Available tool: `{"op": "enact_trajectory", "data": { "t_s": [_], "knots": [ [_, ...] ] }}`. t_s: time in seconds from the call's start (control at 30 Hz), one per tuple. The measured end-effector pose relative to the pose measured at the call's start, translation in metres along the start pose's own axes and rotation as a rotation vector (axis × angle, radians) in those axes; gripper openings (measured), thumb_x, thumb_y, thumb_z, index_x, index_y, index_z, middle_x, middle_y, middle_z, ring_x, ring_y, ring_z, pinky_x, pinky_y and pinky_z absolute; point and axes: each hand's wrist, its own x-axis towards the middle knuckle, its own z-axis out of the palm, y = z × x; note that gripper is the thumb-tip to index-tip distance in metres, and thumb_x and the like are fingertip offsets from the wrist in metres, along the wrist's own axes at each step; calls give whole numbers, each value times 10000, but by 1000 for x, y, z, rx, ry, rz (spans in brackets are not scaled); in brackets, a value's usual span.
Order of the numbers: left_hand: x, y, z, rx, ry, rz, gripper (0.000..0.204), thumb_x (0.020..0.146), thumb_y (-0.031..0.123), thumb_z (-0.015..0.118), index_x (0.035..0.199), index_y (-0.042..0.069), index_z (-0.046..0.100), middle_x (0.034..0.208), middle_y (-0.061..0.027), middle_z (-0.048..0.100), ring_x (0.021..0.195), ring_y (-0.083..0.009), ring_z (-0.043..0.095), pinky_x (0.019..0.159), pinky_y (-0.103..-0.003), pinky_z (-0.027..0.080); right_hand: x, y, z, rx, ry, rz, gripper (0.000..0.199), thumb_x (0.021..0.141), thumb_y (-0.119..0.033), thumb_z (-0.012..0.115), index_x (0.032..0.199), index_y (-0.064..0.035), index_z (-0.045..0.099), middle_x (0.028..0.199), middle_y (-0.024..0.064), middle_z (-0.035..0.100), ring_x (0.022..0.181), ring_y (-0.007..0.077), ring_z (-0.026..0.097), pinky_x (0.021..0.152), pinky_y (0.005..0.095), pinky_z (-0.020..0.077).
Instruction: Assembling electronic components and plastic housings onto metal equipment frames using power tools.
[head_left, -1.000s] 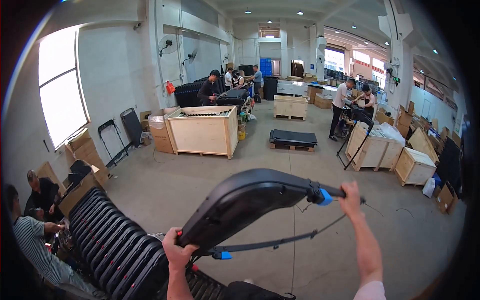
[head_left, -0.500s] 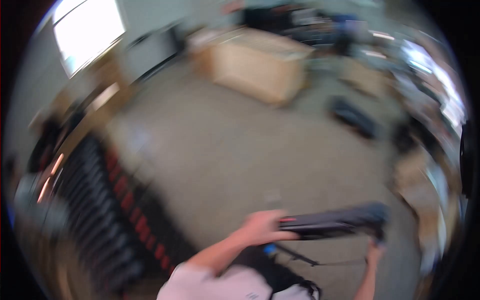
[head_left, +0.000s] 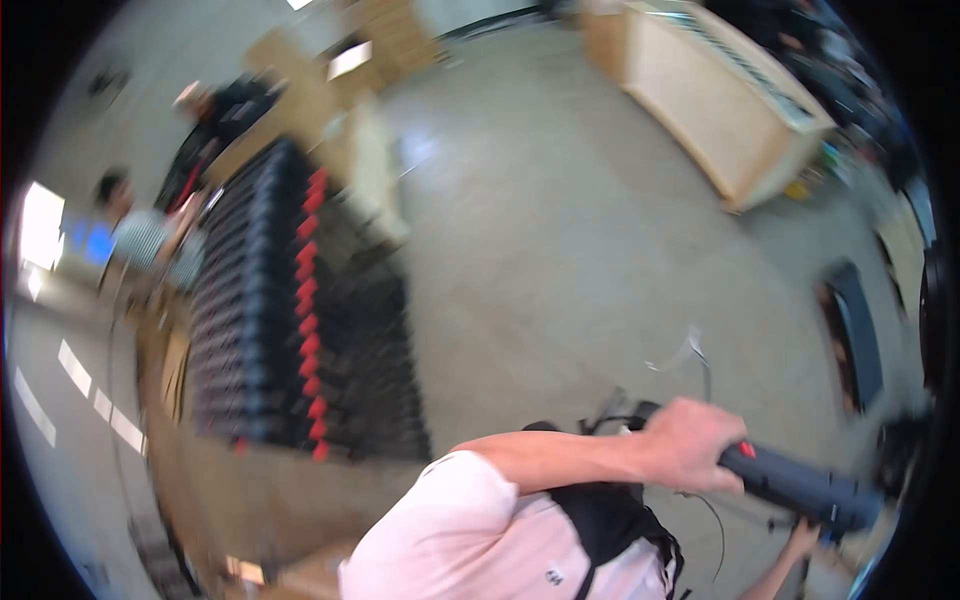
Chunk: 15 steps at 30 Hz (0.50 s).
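Note:
A long dark grey, tube-like device (head_left: 815, 487) with a small red patch at one end is held out to my right, slanting down toward the lower right. My left hand (head_left: 695, 442) is closed round the end with the red patch, its arm crossing in front of my body. At the device's other end, my right hand (head_left: 800, 543) grips from below, small and partly hidden. To the left lies a long row of black ribbed pieces (head_left: 255, 300) with a line of red parts (head_left: 310, 330) along it; blur hides their kind.
A large pale wooden crate (head_left: 700, 110) stands at the far right. A long dark case-like object (head_left: 852, 335) lies on the floor at the right. Two people (head_left: 150, 235) are beyond the row at the left. A thin cable (head_left: 720, 530) hangs near my body.
The view has swung left, bringing the black row closer to the middle. My hands and the device now appear farther right and lower, still held together.

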Motion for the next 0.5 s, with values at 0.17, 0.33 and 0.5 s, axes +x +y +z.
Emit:
{"op": "enact_trajectory", "data": {
  "t_s": [0.17, 0.33, 0.5],
  "knots": [
    [207, -16, 48, 369, -10, -176, 544, 687, 525, 873, 1028, 115, 768, 918, -116, 751, 868, -294, 736, 795, -401, 572, 92, -126, 50, 740, -203, 488, 376, 945, -95, 605, 1304, 17, 612, 1155, 142, 715, 926, 188, 626, 897, 362, 520],
    [428, -41, 120, 557, -88, -234, 583, 736, 601, 824, 1010, 91, 762, 886, -160, 758, 859, -340, 738, 789, -432, 570, 12, -48, 101, 619, -331, 661, 191, 945, -144, 614, 1022, 2, 709, 813, 42, 672, 731, 109, 583, 656, 296, 480],
    [619, -113, 168, 649, -35, -280, 622, 750, 616, 794, 1072, 84, 776, 955, -189, 767, 973, -355, 733, 875, -445, 553, -52, -70, 122, 587, -543, 1060, 238, 909, -163, 643, 980, 56, 702, 818, 141, 727, 740, 190, 667, 691, 364, 532]
  ]
}}
